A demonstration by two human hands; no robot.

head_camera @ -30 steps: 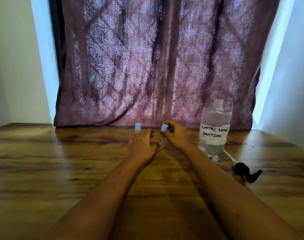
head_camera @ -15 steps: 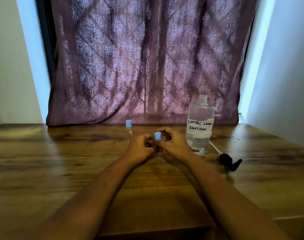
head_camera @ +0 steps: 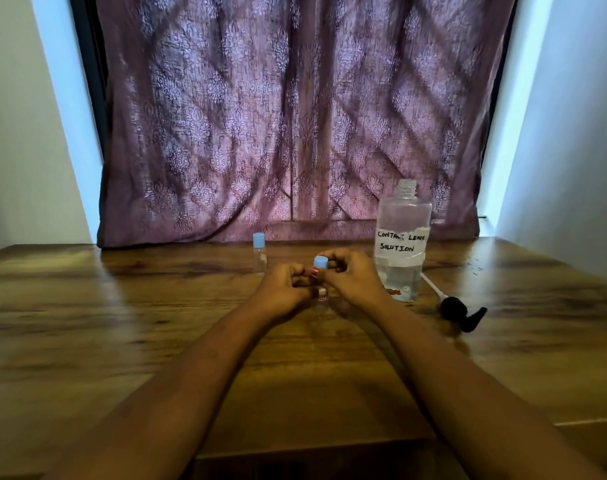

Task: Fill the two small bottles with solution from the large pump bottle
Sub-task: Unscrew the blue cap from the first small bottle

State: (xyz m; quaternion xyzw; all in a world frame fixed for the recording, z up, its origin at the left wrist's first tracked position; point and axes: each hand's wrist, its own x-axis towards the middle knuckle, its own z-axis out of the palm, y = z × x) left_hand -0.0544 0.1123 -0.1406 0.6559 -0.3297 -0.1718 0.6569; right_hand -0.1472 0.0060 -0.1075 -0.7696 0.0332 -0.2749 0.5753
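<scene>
Two hands meet above the desk (head_camera: 122, 327): left hand (head_camera: 284, 291) fingers curl round a small bottle (head_camera: 321, 303), right hand (head_camera: 352, 280) fingers pinch its blue cap (head_camera: 320, 262), beside the uncapped solution bottle (head_camera: 402, 220).

I record the blue-capped small clear bottle (head_camera: 259, 252) behind-left of my left hand (head_camera: 283, 289); large clear plastic bottle (head_camera: 402, 244) right of my right hand (head_camera: 350, 280); black pump head (head_camera: 458, 311) rightmost

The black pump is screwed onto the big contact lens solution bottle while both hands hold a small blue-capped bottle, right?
No. The head view shows the black pump lying on the table right of the contact lens solution bottle, whose neck is open. The left hand and right hand do hold a small blue-capped bottle.
</scene>
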